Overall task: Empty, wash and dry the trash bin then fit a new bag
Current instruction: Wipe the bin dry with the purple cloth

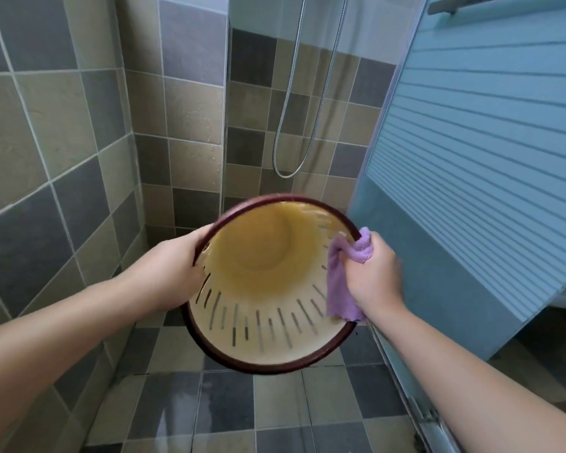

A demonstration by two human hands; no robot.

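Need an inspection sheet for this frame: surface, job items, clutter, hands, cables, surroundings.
Surface: tiled floor, wet sheen.
Job's things: trash bin held tilted, opening towards the camera, inside empty, no bag; purple cloth at its right rim.
Clutter: nothing seen.
Hands: left hand grips the bin's left rim; right hand grips the cloth.
Cables: shower hose hangs in a loop.
Surroundings: tiled walls, blue striped panel at right.
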